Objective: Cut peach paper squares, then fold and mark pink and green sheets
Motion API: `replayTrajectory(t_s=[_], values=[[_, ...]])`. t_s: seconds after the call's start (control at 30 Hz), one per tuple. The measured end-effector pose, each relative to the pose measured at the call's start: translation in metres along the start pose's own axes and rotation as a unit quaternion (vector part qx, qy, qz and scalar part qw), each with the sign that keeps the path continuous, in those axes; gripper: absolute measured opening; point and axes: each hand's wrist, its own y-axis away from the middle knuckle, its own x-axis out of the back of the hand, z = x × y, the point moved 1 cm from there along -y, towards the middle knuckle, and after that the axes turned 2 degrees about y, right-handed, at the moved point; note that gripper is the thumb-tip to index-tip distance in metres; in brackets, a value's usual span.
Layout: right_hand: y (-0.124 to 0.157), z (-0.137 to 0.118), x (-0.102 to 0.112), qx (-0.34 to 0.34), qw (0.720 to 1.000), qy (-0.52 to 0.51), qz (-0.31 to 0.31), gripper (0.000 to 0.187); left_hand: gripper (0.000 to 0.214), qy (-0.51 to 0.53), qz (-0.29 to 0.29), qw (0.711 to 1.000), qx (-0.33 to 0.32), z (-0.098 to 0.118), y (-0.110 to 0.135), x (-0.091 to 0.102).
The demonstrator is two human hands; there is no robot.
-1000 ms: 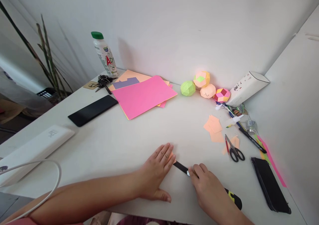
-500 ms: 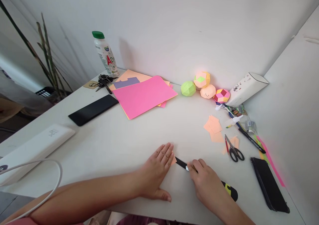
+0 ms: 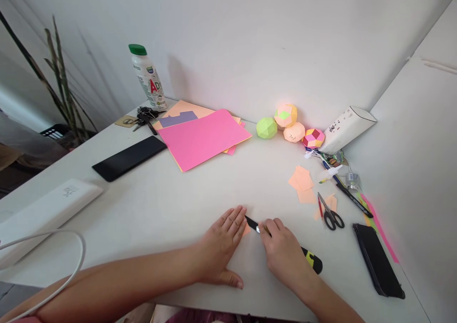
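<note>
My left hand (image 3: 222, 239) lies flat on the white table, fingers together and thumb stretched out, over a small piece of peach paper (image 3: 246, 229). Most of that paper is hidden under the fingers. My right hand (image 3: 283, 249) is wrapped round a black and yellow utility knife (image 3: 312, 260). Its dark blade points up and left, and the tip meets the edge of my left fingers beside the paper. To the right, a stack of peach paper pieces (image 3: 302, 179) and a pair of scissors (image 3: 331, 214) rest on the table.
Pink paper sheets (image 3: 205, 139) lie at the back near a white bottle (image 3: 148, 82). Folded paper balls (image 3: 267, 128) stand by the wall. A black case (image 3: 378, 261) is at the right; a black flat slab (image 3: 129, 158) and a white device (image 3: 50, 216) are at the left.
My right hand has moved left and slightly up with the utility knife, bringing the blade against my left fingers' edge. My left hand stays pressed on the paper. The view has shifted slightly.
</note>
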Motion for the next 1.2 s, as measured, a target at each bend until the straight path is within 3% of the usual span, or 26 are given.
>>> replayTrajectory(t_s=[0.6, 0.8, 1.0, 1.2], values=[[-0.022, -0.001, -0.008, -0.007, 0.999, -0.034, 0.030, 0.050, 0.111, -0.012, 0.030, 0.999, -0.007, 0.002, 0.000, 0.001], [-0.021, 0.004, -0.005, 0.006, 0.995, -0.093, 0.036, 0.043, 0.112, -0.015, 0.034, 0.999, -0.001, 0.003, -0.002, 0.001], [-0.010, 0.012, 0.003, 0.018, 0.988, -0.148, 0.039, 0.035, 0.090, -0.032, 0.046, 0.998, 0.040, 0.004, -0.007, -0.003], [-0.006, 0.018, 0.007, 0.024, 0.976, -0.201, 0.076, 0.035, 0.054, -0.053, 0.152, 0.985, 0.060, -0.004, -0.012, -0.009]])
